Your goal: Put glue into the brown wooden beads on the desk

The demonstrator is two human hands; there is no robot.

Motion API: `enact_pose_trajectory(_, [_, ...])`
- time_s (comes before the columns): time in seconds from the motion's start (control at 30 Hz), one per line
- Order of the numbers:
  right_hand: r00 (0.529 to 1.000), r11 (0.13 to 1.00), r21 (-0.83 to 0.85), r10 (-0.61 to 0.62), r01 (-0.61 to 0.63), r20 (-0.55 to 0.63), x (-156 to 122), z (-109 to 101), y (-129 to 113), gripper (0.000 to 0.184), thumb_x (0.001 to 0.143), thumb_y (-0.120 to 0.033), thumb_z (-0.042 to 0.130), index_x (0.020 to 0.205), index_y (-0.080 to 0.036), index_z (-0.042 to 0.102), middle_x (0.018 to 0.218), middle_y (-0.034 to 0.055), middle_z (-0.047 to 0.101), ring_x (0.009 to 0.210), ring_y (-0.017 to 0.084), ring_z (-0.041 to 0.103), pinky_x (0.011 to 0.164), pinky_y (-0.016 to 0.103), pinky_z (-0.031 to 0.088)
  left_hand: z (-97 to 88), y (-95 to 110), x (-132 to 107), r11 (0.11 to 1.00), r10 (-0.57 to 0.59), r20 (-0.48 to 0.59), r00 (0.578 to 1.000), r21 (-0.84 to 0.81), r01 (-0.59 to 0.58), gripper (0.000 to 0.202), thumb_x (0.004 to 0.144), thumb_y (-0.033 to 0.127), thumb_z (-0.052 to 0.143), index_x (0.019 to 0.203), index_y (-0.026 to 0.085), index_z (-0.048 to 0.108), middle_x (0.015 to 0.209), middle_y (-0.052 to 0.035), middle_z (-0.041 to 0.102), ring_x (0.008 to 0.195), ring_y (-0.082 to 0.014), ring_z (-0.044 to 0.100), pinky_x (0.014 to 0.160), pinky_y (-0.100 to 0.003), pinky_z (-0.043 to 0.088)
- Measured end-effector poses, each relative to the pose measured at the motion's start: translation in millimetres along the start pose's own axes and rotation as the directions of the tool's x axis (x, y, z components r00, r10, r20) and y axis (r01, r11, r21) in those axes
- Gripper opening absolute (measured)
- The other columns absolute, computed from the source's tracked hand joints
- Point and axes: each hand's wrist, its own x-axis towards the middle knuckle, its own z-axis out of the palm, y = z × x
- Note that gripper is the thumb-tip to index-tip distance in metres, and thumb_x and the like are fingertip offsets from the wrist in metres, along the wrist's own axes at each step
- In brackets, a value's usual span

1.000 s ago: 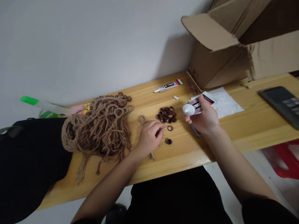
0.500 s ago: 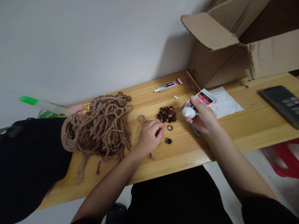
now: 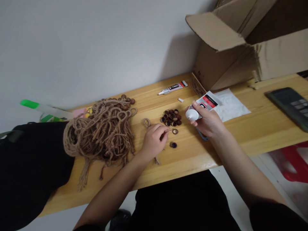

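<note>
The left hand [image 3: 155, 141] is pinching a thin tan strand [image 3: 169, 130], whose tip is pointing at a small brown ring [image 3: 175, 129] on the desk [image 3: 240, 136]. The right hand [image 3: 207, 122] is grasping a large tube [image 3: 209, 101] above the desk, its white nozzle facing left. Brown cups [image 3: 171, 118] are lying clustered between the hands. A twine bundle [image 3: 103, 131] is resting beyond the left hand, on its left.

Right hand [image 3: 209, 121] shifted along glue tube [image 3: 207, 100], thumb [image 3: 197, 106] nearer white nozzle [image 3: 192, 115], more red label [image 3: 210, 101] showing
</note>
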Motion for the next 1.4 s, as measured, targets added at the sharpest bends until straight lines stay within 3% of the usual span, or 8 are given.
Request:
enact_pose_trajectory(0.13, [0.999, 1.0, 0.001, 0.0, 0.0, 0.039, 1.4, -0.9, 1.1, 0.04, 0.059, -0.048, 0.078, 0.063, -0.015, 0.056, 0.052, -0.0016, 0.055, 0.038, 0.005, 0.044, 0.029, 0.016, 0.029, -0.2, 0.2, 0.1, 1.0, -0.005, 0.005, 1.0, -0.007, 0.005, 0.012, 0.083, 0.009, 0.053, 0.086, 0.017, 0.062, 0.078, -0.0046, 0.064, 0.072, -0.0155, 0.059, 0.069, -0.031, 0.05])
enact_pose_trajectory(0.43, [0.997, 0.997, 0.045, 0.059, -0.061, 0.05, 0.8, -0.3, -0.8, 0.041, 0.049, -0.047, 0.082, 0.057, -0.014, 0.058, 0.045, -0.0023, 0.053, 0.035, 0.003, 0.041, 0.029, 0.015, 0.025, -0.5, 0.5, 0.1, 1.0, -0.001, 0.003, 1.0, 0.001, 0.001, 0.012, 0.082, 0.008, 0.054, 0.084, 0.017, 0.062, 0.078, -0.0043, 0.064, 0.071, -0.0156, 0.059, 0.067, -0.029, 0.049])
enact_pose_trajectory(0.73, [0.989, 0.994, 0.017, 0.109, -0.111, 0.096, 0.1, -1.6, -1.7, 0.042, 0.055, -0.049, 0.079, 0.056, -0.015, 0.054, 0.036, -0.0033, 0.047, 0.031, 0.003, 0.037, 0.03, 0.013, 0.026, -0.1, -0.1, 0.1, 1.0, 0.001, -0.005, 1.0, 0.009, -0.001, 0.013, 0.081, 0.007, 0.055, 0.087, 0.016, 0.062, 0.078, -0.0047, 0.065, 0.071, -0.0159, 0.059, 0.068, -0.029, 0.05])
enact_pose_trajectory(1.0, [0.983, 0.986, 0.041, 0.161, -0.165, 0.085, 1.6, -4.2, 0.4, 0.046, 0.041, -0.047, 0.085, 0.058, -0.014, 0.057, 0.042, -0.0036, 0.053, 0.031, 0.003, 0.04, 0.029, 0.013, 0.027, -1.4, 0.5, -0.3, 1.0, -0.019, 0.016, 1.0, 0.018, 0.019, 0.018, 0.081, 0.006, 0.054, 0.093, 0.016, 0.062, 0.079, -0.0043, 0.064, 0.073, -0.0161, 0.06, 0.07, -0.03, 0.05])
enact_pose_trajectory(1.4, [0.982, 0.984, 0.022, 0.172, -0.174, 0.084, 1.0, -4.2, 1.6, 0.047, 0.044, -0.049, 0.084, 0.059, -0.014, 0.057, 0.04, -0.0042, 0.05, 0.031, 0.003, 0.04, 0.029, 0.014, 0.028, -0.2, -0.9, -0.3, 1.0, 0.001, 0.005, 1.0, 0.017, -0.001, 0.013, 0.082, 0.007, 0.054, 0.089, 0.015, 0.062, 0.079, -0.0049, 0.065, 0.072, -0.0161, 0.06, 0.068, -0.03, 0.05])
